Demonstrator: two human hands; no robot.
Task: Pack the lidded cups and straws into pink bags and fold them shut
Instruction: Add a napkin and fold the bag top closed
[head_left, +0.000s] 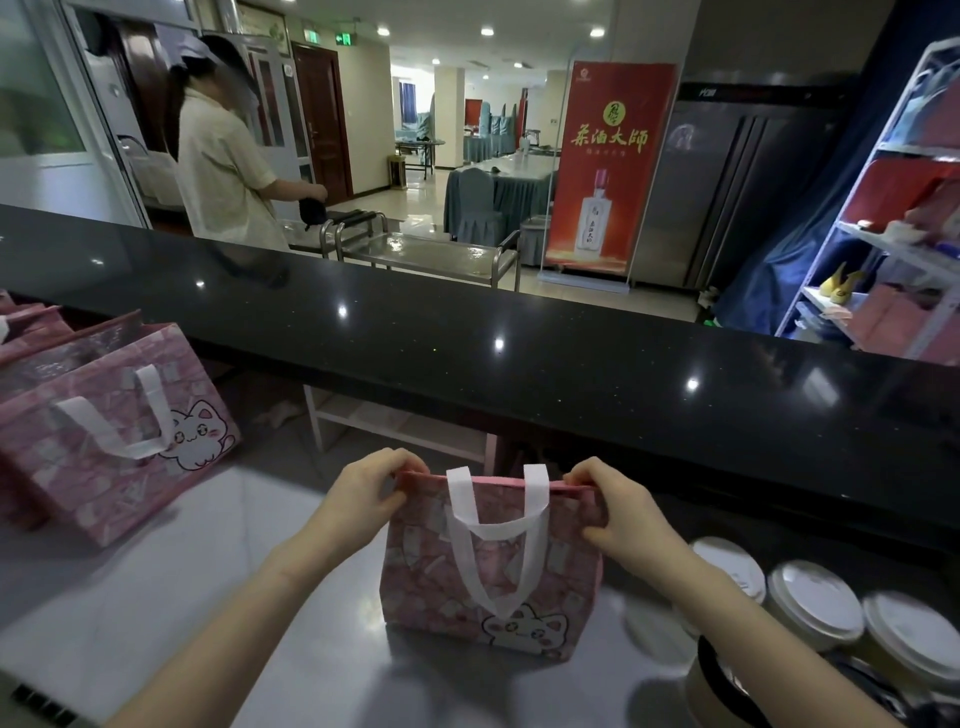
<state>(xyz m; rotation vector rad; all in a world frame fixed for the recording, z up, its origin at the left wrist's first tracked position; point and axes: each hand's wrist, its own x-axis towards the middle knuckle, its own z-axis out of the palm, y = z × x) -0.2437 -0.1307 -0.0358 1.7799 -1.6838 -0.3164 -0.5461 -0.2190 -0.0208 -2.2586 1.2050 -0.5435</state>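
Note:
A pink bag (431, 577) with a white cat print and white handles stands upright on the steel worktop in front of me. My left hand (369, 493) pinches its top edge at the left corner. My right hand (618, 514) grips the top edge at the right corner. The bag's mouth is pressed shut between them, so its contents are hidden. Three lidded cups (810, 603) with white lids stand in a row to the right of the bag. No straws show.
More pink cat bags (109, 436) stand at the left on the worktop (156, 597). A raised black counter (519, 332) runs across just behind the bag. A person in a light shirt stands beyond it at the back left. Shelves stand at the far right.

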